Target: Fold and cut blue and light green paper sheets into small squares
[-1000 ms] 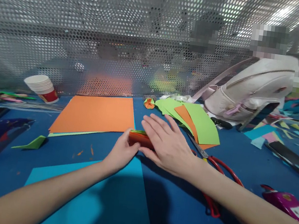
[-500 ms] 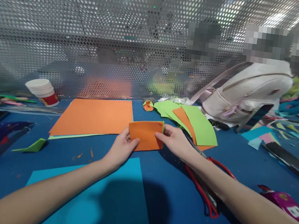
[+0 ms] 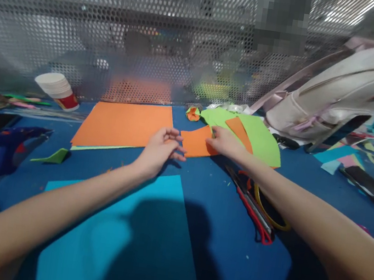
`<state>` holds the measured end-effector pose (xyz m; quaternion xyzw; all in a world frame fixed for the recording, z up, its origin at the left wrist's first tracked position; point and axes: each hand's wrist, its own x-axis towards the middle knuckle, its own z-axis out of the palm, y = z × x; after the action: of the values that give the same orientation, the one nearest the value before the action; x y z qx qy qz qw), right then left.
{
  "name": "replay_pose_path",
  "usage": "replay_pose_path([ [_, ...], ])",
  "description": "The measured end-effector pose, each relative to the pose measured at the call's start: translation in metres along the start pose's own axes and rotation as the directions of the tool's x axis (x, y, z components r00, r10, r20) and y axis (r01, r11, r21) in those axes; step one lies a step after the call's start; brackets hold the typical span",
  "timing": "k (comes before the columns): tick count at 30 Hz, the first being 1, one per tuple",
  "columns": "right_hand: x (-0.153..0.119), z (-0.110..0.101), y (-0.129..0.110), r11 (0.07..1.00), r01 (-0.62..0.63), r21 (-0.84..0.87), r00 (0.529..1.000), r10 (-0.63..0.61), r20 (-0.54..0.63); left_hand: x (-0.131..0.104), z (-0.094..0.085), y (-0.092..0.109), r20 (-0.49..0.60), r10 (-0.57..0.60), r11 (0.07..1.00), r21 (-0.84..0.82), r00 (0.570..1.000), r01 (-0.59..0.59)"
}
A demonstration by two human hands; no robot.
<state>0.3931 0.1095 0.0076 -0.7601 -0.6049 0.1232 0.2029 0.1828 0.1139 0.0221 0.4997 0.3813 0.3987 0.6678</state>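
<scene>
L hand relaxed, fingers half uncurled, holding nothing, small rectangular orange paper piece betw. hands, R hand pinching its right end, lt-green paper sheets adj., flat bright-blue paper sheet nearer wearer

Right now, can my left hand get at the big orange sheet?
Probably yes: your left hand looks empty, close to the right edge of the big orange sheet, with nothing visible between.
</scene>
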Motion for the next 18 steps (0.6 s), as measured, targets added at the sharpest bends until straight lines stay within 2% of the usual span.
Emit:
replay_pose_path([
  [6,-0.021,-0.006,-0.017,0.979,0.065,-0.195,0.997,-0.073,-0.032,0.003,0.000,0.030,0.004,0.094,0.994,-0.064,0.996,-0.093],
  [8,-0.041,-0.007,-0.031,0.955,0.156,-0.254,0.984,-0.172,-0.045,0.003,0.000,0.035,0.003,0.113,0.991,-0.067,0.994,-0.113],
  [9,-0.053,-0.006,-0.039,0.915,0.264,-0.305,0.957,-0.288,-0.036,0.002,-0.001,0.037,0.004,0.123,0.990,-0.066,0.992,-0.122],
  [10,-0.068,-0.003,-0.047,0.842,0.434,-0.320,0.893,-0.449,0.028,0.002,-0.001,0.038,0.003,0.132,0.989,-0.064,0.991,-0.132],
  [12,-0.097,0.009,-0.061,0.644,0.732,-0.224,0.681,-0.702,0.208,0.002,-0.002,0.040,-0.007,0.150,0.987,-0.059,0.989,-0.150],
  [13,-0.111,0.016,-0.065,0.565,0.805,-0.178,0.592,-0.756,0.278,0.002,-0.002,0.042,-0.014,0.156,0.986,-0.055,0.988,-0.157],
  [14,-0.123,0.023,-0.067,0.536,0.828,-0.164,0.559,-0.768,0.314,0.002,-0.002,0.046,-0.021,0.162,0.985,-0.049,0.986,-0.163],
  [18,-0.147,0.042,-0.059,0.556,0.814,-0.171,0.581,-0.774,0.250,-0.002,-0.008,0.075,-0.060,0.206,0.979,0.016,0.977,-0.205],
])
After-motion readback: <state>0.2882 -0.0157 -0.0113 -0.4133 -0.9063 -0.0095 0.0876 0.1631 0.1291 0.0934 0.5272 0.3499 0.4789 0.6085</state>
